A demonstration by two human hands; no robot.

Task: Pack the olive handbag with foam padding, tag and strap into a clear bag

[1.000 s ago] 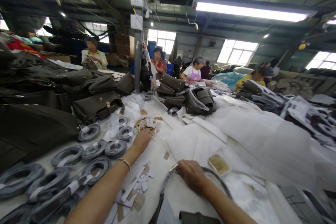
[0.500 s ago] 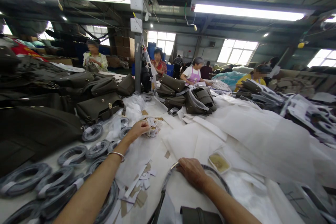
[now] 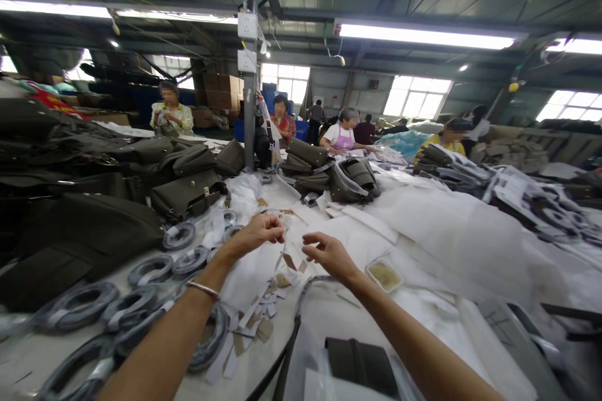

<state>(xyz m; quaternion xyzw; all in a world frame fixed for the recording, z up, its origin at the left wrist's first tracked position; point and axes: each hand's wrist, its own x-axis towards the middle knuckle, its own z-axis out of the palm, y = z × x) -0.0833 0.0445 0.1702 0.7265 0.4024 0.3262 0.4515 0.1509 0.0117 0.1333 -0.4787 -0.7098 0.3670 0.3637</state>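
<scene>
My left hand (image 3: pixel 263 230) is closed in a pinch above the table's middle, with a thin white string (image 3: pixel 283 249) running down from its fingertips. Small brown tags (image 3: pixel 288 261) show just below, blurred; whether they hang from the string I cannot tell. Facing it, my right hand (image 3: pixel 329 255) holds nothing, its thumb and fingers apart. Below the right hand, a dark strap (image 3: pixel 297 319) wrapped in clear film curves toward the near edge. Beside the strap lies a dark olive bag (image 3: pixel 360 363), partly covered by white sheeting.
Coiled, wrapped straps (image 3: pixel 150 270) and olive bags (image 3: pixel 84 232) crowd the left. Paper scraps (image 3: pixel 263 329) lie near the middle. A small clear tray (image 3: pixel 384 276) and white foam sheets (image 3: pixel 433 225) are to the right. A post (image 3: pixel 249 106) rises behind; several people work beyond.
My left hand has drawn back from the heap of white strings. My right hand has let go of the wrapped strap and risen toward the left hand.
</scene>
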